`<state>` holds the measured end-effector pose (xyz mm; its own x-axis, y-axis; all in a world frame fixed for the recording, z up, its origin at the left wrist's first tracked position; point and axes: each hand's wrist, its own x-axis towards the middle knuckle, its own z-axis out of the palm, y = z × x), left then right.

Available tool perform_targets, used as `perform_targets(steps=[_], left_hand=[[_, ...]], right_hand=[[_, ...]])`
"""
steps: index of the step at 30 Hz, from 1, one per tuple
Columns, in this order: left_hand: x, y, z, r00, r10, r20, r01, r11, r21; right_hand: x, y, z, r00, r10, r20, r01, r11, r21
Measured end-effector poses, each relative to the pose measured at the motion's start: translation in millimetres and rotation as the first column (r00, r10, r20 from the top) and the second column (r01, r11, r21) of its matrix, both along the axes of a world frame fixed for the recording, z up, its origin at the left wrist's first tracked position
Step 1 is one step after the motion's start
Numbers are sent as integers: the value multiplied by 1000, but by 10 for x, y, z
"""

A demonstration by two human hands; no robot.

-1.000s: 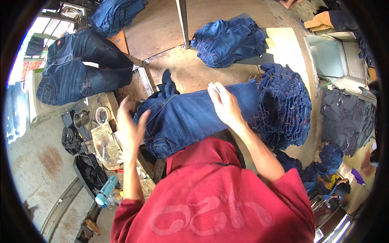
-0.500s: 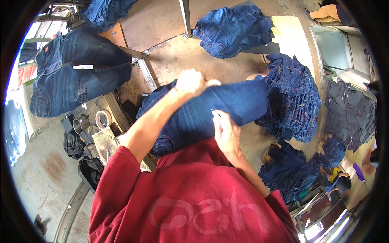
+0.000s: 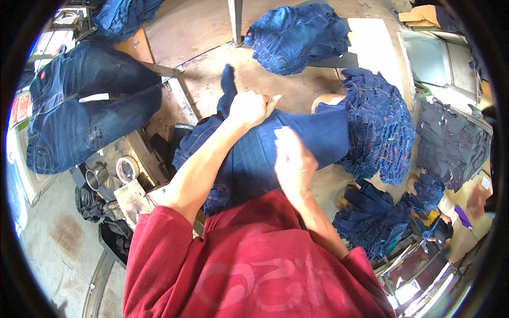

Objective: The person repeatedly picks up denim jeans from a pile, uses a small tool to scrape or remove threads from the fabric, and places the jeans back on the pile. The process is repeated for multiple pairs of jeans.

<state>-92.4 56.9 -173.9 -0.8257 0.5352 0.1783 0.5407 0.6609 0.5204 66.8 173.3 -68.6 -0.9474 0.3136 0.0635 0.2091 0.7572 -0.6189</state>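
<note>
The jeans [image 3: 254, 159] lie across in front of me, rumpled at the waist end, with one leg stretched toward the stack of frayed denim pieces [image 3: 379, 127] on my right. My left grip [image 3: 251, 109] is clenched at their upper edge, but the knuckles hide whether any cloth is caught inside. My right grip [image 3: 294, 161] is blurred over the leg, so I cannot tell if it is clenched, loose or carrying something. If the left has too little cloth, a sharp tug could slip free and leave the leg crooked. My left forearm [image 3: 209, 163] crosses over the jeans, so it might bunch the rumpled part. A hard pull rightward could also push the hem into the stack and topple it.
</note>
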Motion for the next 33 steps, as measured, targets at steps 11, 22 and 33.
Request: perform_targets(steps=[11, 22, 33], left_hand=[[19, 24, 201, 937, 5, 348, 2, 1000, -20], [-43, 70, -215, 995, -29, 94, 31, 999, -16], [-30, 82, -211, 993, 5, 116, 2, 998, -58]], right_hand=[[216, 2331, -491, 785, -530, 322, 577, 814, -67], [123, 530, 259, 945, 72, 318, -58, 997, -53], [38, -262, -58, 964, 263, 33, -264, 946, 190]])
